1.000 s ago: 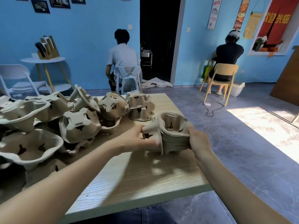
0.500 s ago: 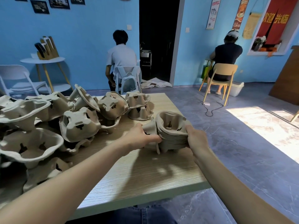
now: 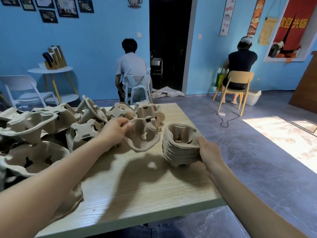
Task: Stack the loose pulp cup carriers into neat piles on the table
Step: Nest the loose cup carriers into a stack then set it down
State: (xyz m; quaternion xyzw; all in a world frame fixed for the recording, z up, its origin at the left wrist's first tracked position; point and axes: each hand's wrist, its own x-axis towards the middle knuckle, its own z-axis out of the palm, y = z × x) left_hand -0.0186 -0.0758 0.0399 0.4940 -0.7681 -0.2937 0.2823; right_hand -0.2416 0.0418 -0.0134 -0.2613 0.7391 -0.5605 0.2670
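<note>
A tight stack of nested pulp carriers [image 3: 178, 148] stands near the right edge of the wooden table [image 3: 145, 194]. My right hand [image 3: 208, 150] grips its right side. My left hand [image 3: 115, 128] pinches the rim of a single loose carrier [image 3: 143, 136], held tilted just above the table, left of the stack. Several loose carriers [image 3: 51, 127] lie jumbled across the table's left and far side. A short pile of two carriers [image 3: 148, 112] sits at the far middle.
The table's right edge runs just beside the stack, with grey floor beyond. Two people sit with their backs turned on chairs [image 3: 235, 85] farther off. A white chair [image 3: 25, 93] and a round side table [image 3: 50, 71] stand at the left.
My left hand has let go of the stack, moved left and taken hold of a loose carrier. The stack now stands upright on the table under my right hand.
</note>
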